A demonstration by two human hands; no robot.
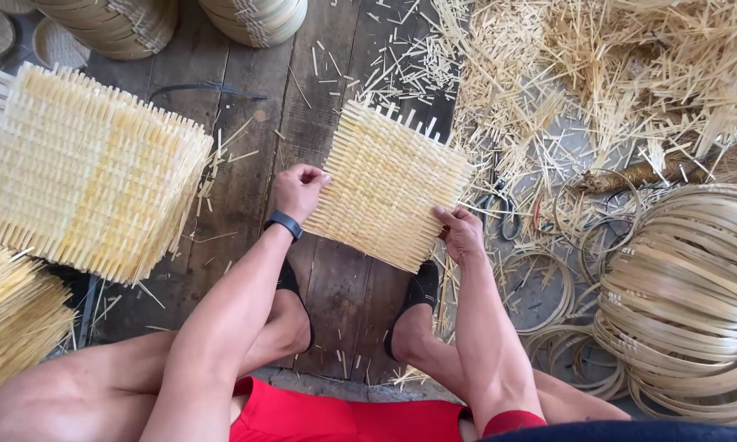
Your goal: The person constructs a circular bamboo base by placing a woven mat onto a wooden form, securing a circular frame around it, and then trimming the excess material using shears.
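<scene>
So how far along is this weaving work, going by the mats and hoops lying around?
Done: a tall stack of woven mats stands at the left. In hand: one mat, left hand and right hand each with a grip on an edge. Left: its strip ends are untrimmed, and the hoops at the right lie loose.

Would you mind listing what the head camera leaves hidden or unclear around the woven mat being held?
- Left hand: fingertips curl behind the woven mat, out of sight.
- Right hand: its grip on the mat's edge is partly hidden by the mat.
- Stack of mats: cut off by the left edge.
- Bamboo hoops: cut off at right and bottom.
- Scissors: half buried under loose strips.
</scene>
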